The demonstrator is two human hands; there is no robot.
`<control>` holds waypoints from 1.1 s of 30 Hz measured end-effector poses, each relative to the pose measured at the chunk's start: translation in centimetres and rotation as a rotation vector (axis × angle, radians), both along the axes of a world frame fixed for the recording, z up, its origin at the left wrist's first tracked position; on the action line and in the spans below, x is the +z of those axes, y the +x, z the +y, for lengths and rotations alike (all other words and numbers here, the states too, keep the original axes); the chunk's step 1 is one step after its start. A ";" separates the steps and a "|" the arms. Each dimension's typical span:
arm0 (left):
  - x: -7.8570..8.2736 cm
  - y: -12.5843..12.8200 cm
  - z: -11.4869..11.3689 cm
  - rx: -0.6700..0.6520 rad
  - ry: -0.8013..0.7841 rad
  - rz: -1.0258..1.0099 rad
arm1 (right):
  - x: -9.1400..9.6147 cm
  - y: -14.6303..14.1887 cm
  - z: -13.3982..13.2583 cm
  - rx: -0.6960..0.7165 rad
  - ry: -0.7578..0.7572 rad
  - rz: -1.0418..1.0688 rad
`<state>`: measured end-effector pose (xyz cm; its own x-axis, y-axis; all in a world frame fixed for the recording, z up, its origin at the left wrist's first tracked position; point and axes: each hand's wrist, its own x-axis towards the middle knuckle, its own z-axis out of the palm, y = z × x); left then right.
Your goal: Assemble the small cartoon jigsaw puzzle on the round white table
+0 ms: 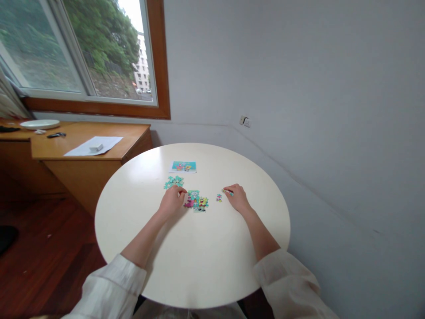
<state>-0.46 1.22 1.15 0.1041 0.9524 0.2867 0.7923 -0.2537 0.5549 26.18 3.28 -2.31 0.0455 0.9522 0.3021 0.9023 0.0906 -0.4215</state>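
A partly joined cartoon jigsaw puzzle [199, 204] lies near the middle of the round white table [199, 257]. My left hand [171, 200] is at its left edge, fingers curled and closed together; whatever they may hold is hidden. To the right of the puzzle, my right hand [236, 197] pinches a small puzzle piece [228, 192] just above the table. Several loose colourful pieces [219, 198] lie between that hand and the puzzle. Behind my left hand is a pile of mostly turquoise puzzle pieces [174, 181].
A picture card [183, 167] with cartoon figures lies toward the table's far side. At the left, a wooden desk [79, 148] carries a paper sheet [109, 144], a small white box [96, 147] and a white plate [40, 124]. The wall [299, 110] rises behind and to the right.
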 end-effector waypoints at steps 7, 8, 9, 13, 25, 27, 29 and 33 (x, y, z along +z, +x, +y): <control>-0.1 0.0 0.1 -0.001 0.009 0.006 | -0.1 0.1 0.1 0.009 0.001 -0.010; -0.1 0.0 0.1 0.002 0.009 0.008 | -0.2 0.1 0.1 0.007 0.003 -0.005; -0.1 0.0 0.1 0.005 0.010 0.010 | -0.2 0.1 0.1 0.005 0.006 0.003; 0.0 0.0 0.0 0.004 0.012 0.011 | -0.5 0.1 0.3 0.009 0.036 0.053; -0.1 -0.1 0.0 -0.010 0.009 -0.003 | 0.0 1.6 0.5 -0.076 0.121 0.204; -0.1 -0.1 0.0 -0.009 0.011 -0.002 | 0.2 1.9 0.4 -0.089 0.112 0.214; -0.1 -0.1 0.0 -0.006 0.014 0.000 | 0.2 2.1 0.4 -0.102 0.099 0.216; -0.1 -0.1 0.0 -0.008 0.014 0.004 | 0.3 2.5 0.3 -0.147 0.044 0.204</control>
<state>-0.55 1.22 1.06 0.1133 0.9472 0.2998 0.7925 -0.2681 0.5478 28.70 3.58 -1.96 0.2466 0.9169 0.3138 0.8039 -0.0127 -0.5946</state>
